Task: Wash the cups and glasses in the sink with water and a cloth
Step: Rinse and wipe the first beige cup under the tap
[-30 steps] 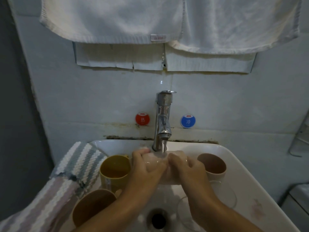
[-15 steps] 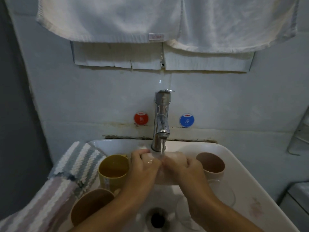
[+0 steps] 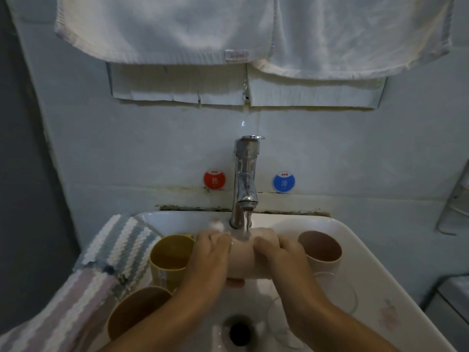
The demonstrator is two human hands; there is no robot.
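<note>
Pale tiled wall backs a white sink [image 3: 360, 240] set below two hanging white towels [image 3: 172, 29].

**Object in work.** A pink cup [image 3: 243, 260] lies on its side directly under the tap [image 3: 246, 179]. Running water [image 3: 245, 224] strikes its upper wall. Its long axis runs left to right, across the basin.

**Hands.** The left hand [image 3: 210, 260] grips the left end of the cup; the right hand [image 3: 281, 257] grips the right end. Fingers of both hands are curled over the top of the wall, and a thumb shows beneath. Both hands are equally near; the bare middle band of the cup sits between them.

**Surroundings.** A second pink cup [image 3: 321, 247] stands upright just right of the right hand. A yellow mug [image 3: 170, 260] stands upright just left of the left hand, with a brown cup [image 3: 137, 313] nearer the camera. A striped cloth [image 3: 101, 265] is draped over the left rim. Two clear glasses [image 3: 337, 295] rest in the basin near the drain [image 3: 238, 331].

**Limits of view.** The mouth and base of the held cup are covered by the hands, so its facing cannot be determined. Glass outlines are faint. Whether a cloth is in either hand cannot be told.
</note>
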